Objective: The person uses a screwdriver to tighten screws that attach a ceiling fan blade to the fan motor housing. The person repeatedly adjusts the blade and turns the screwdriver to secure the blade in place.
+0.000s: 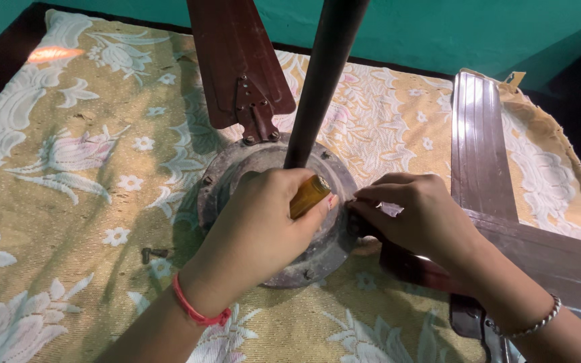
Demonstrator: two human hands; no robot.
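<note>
Screwdriver handle (308,195) gripped in left hand (263,228); right hand (415,212) pinches at fan motor (274,202) rim.

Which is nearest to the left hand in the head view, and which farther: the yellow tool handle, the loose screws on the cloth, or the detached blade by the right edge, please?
1. Yellow tool handle: in the left hand's grip.
2. Loose screws: on the cloth, to its left.
3. Detached blade: far right, beyond the right hand.

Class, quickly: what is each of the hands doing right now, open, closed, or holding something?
Left hand: closed around the amber plastic screwdriver handle.
Right hand: fingertips pinched at the round grey metal fan motor rim; contents cannot be told.
</note>
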